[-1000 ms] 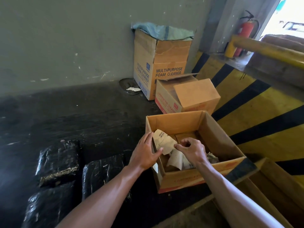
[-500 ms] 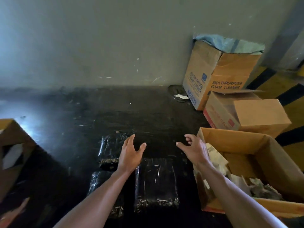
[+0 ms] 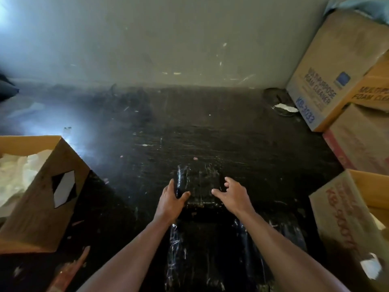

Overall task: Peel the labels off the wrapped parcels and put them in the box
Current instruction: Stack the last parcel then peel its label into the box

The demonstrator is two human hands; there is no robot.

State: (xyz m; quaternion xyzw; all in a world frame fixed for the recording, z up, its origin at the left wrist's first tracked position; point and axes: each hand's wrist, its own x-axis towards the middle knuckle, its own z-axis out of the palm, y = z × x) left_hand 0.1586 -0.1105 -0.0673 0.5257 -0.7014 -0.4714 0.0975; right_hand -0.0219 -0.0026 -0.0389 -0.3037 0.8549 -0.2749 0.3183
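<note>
A black shrink-wrapped parcel [image 3: 200,184] lies on the dark floor straight ahead. My left hand [image 3: 171,199] is on its near left corner, thumb on top and fingers along the left edge. Over the parcel's right edge hovers my right hand [image 3: 233,194], fingers spread and curled, holding nothing. More black wrapped parcels [image 3: 210,253] lie closer to me, partly under my forearms. The open cardboard box [image 3: 336,218] for the labels stands at the right edge, and a white scrap of label [image 3: 372,268] shows low on it.
At the left is an open cardboard box [image 3: 42,199] with white plastic inside. Two "foam cleaner" cartons [image 3: 328,81] and a lower box [image 3: 362,142] are stacked at the back right against the grey wall. A small dish with paper [image 3: 284,107] lies near them.
My view swung left, away from the label box. Both hands left the box empty, and reached forward to the far parcel. My left hand now touches it.
</note>
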